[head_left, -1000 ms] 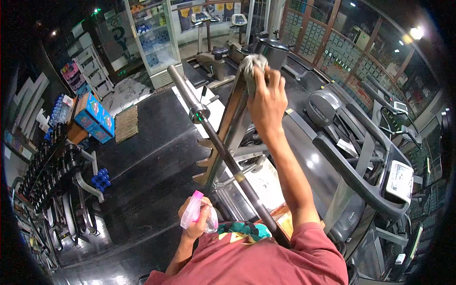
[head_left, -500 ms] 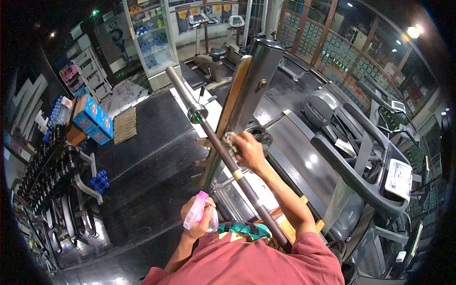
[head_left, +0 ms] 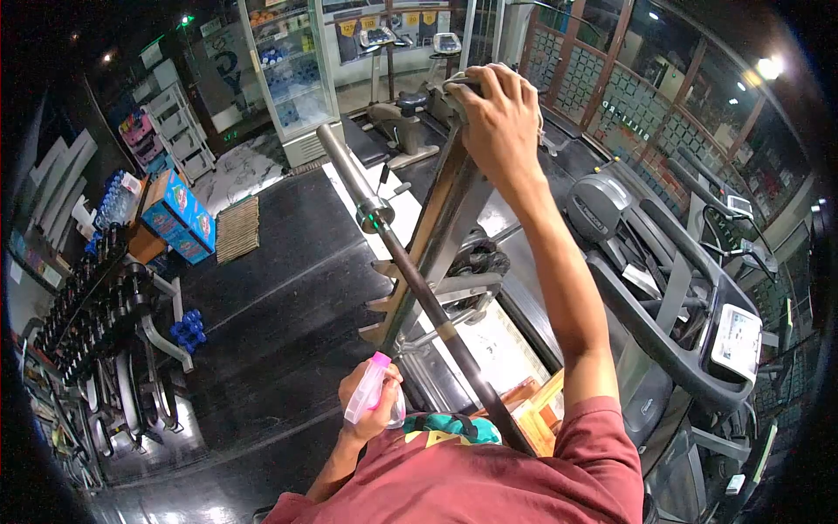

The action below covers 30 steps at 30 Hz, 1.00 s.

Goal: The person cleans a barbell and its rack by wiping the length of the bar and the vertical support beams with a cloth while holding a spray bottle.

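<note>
My left hand (head_left: 371, 406) is wrapped round a clear spray bottle (head_left: 367, 390) with a pink top, close to my chest. Up at the top end of a dark upright post (head_left: 449, 205), my right hand (head_left: 502, 118) presses a pale cloth (head_left: 543, 131) against it, fingers curled over the end. Only edges of the cloth show beside the fingers. A barbell bar (head_left: 423, 293) with a silver sleeve end (head_left: 349, 175) runs diagonally past the post, between my two arms, and rests by its hooks (head_left: 377, 301).
Treadmills and a cross trainer (head_left: 598, 205) stand at the right. Behind are an exercise bike (head_left: 401, 122) and a glass-door fridge (head_left: 292, 79). A dumbbell rack (head_left: 166, 323), blue dumbbells (head_left: 188, 330) and a blue box (head_left: 179, 218) are at the left.
My right hand has moved with the cloth from beside the bar up to the post's top, and the arm is stretched out further. My left hand still holds the bottle.
</note>
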### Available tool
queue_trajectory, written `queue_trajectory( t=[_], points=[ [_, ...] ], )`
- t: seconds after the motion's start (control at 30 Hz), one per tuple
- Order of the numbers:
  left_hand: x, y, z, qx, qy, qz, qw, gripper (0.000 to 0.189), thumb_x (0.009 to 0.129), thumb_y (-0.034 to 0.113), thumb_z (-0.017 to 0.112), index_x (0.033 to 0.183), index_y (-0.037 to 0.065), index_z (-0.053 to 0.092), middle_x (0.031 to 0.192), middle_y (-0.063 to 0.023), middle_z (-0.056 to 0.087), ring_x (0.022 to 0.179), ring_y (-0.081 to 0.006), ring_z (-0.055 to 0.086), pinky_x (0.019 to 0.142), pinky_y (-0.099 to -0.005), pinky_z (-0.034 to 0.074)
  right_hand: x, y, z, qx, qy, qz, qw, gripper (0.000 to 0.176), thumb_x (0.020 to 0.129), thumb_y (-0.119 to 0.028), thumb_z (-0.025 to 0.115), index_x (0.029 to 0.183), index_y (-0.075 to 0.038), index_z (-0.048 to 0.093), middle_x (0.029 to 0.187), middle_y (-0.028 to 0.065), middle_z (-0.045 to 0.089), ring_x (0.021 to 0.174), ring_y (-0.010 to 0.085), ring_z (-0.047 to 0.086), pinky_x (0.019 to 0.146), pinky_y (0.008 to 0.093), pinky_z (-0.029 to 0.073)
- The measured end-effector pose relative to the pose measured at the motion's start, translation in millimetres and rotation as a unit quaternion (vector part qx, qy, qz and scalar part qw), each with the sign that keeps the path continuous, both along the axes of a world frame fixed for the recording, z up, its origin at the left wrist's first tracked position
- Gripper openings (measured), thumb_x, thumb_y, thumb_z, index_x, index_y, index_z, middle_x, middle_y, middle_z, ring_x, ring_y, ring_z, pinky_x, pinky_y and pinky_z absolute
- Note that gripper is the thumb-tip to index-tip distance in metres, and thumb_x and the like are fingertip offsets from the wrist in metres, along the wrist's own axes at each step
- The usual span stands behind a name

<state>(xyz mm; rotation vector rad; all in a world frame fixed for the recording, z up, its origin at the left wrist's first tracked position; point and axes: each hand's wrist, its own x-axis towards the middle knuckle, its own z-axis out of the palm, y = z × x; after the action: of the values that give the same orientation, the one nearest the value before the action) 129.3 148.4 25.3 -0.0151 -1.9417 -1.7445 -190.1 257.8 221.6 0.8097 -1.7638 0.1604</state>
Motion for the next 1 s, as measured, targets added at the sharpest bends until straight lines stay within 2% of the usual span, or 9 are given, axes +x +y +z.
queue_trajectory(
  t=[0.4,0.47,0.57,0.6,0.67,0.8,0.87,0.93,1.0],
  points=[
    [-1.1,-5.6,-5.1,-0.012,0.006,0.017,1.000,0.005,0.086,0.002,0.058,0.091,0.002,0.059,0.077,-0.0084,0.063,0.058,-0.0133,0.059,0.054,-0.0265,0.047,-30.1,17.3,19.2,-0.184,-0.085,0.047,0.978,0.049,0.070,-0.005,0.067,0.115,-0.025,0.067,0.114,0.0048,0.061,0.099,0.0304,0.058,0.086,0.0397,0.052],
    [0.7,-8.3,-6.7,-0.031,0.012,0.023,0.999,0.005,0.086,0.002,0.059,0.090,0.002,0.060,0.077,-0.0083,0.063,0.059,-0.0139,0.060,0.054,-0.0267,0.048,-62.1,39.3,24.9,-0.195,-0.212,0.058,0.956,0.050,0.074,-0.004,0.060,0.120,-0.020,0.065,0.111,0.0095,0.064,0.093,0.0276,0.062,0.083,0.0357,0.052],
    [1.2,-11.2,-8.8,-0.036,0.039,-0.031,0.998,0.011,0.087,-0.006,0.054,0.097,-0.001,0.053,0.086,-0.0135,0.059,0.057,-0.0116,0.055,0.052,-0.0266,0.047,-76.1,66.9,33.9,-0.234,-0.475,0.234,0.816,0.054,0.076,-0.003,0.046,0.128,-0.005,0.059,0.111,0.0096,0.067,0.094,0.0138,0.061,0.081,0.0262,0.048],
    [-1.1,-11.3,-9.9,-0.043,0.045,-0.037,0.997,0.011,0.087,-0.005,0.054,0.097,-0.001,0.053,0.086,-0.0136,0.059,0.057,-0.0116,0.056,0.052,-0.0266,0.047,-83.1,72.4,27.5,-0.232,-0.473,0.232,0.818,0.054,0.076,-0.003,0.046,0.128,-0.005,0.059,0.111,0.0096,0.067,0.094,0.0138,0.061,0.081,0.0262,0.048],
    [-4.3,-7.5,-9.9,-0.047,0.052,-0.045,0.997,0.011,0.087,-0.005,0.054,0.098,-0.001,0.053,0.085,-0.0136,0.060,0.057,-0.0116,0.056,0.052,-0.0267,0.047,-102.0,86.9,5.8,-0.311,-0.499,0.386,0.711,0.049,0.080,-0.001,0.046,0.128,-0.002,0.058,0.112,0.0062,0.066,0.094,0.0123,0.061,0.081,0.0249,0.048],
    [-6.8,-4.4,3.1,-0.080,0.051,-0.067,0.993,0.011,0.086,-0.004,0.054,0.096,-0.001,0.054,0.083,-0.0130,0.061,0.057,-0.0119,0.057,0.053,-0.0268,0.048,-91.9,93.5,-29.4,-0.399,-0.585,0.477,0.521,0.042,0.091,-0.005,0.048,0.133,-0.005,0.052,0.112,0.0049,0.065,0.089,0.0147,0.062,0.082,0.0293,0.051],
    [-7.1,-2.8,4.3,-0.096,0.061,-0.079,0.990,0.010,0.086,-0.004,0.054,0.096,-0.001,0.054,0.083,-0.0128,0.062,0.058,-0.0121,0.058,0.053,-0.0269,0.048,-78.3,76.6,-63.4,-0.414,-0.601,0.436,0.527,0.046,0.090,-0.005,0.048,0.137,-0.007,0.047,0.114,0.0034,0.064,0.087,0.0156,0.063,0.079,0.0284,0.053],
    [-6.1,-0.7,-1.3,-0.089,0.066,-0.071,0.991,0.009,0.086,-0.003,0.055,0.095,-0.001,0.054,0.081,-0.0126,0.062,0.057,-0.0125,0.058,0.053,-0.0272,0.048,-70.8,61.8,-116.4,-0.502,-0.594,0.447,0.442,0.049,0.090,-0.008,0.048,0.139,-0.009,0.044,0.122,0.0021,0.061,0.094,0.0157,0.062,0.078,0.0280,0.053],
    [-4.5,2.1,-7.4,-0.080,0.061,-0.068,0.993,0.009,0.086,-0.003,0.055,0.095,-0.001,0.054,0.082,-0.0125,0.062,0.057,-0.0126,0.058,0.053,-0.0273,0.048,-41.1,46.1,-147.6,-0.531,-0.560,0.475,0.423,0.050,0.090,-0.010,0.051,0.138,-0.017,0.042,0.110,0.0017,0.063,0.080,0.0131,0.062,0.065,0.0271,0.054]
  ],
)
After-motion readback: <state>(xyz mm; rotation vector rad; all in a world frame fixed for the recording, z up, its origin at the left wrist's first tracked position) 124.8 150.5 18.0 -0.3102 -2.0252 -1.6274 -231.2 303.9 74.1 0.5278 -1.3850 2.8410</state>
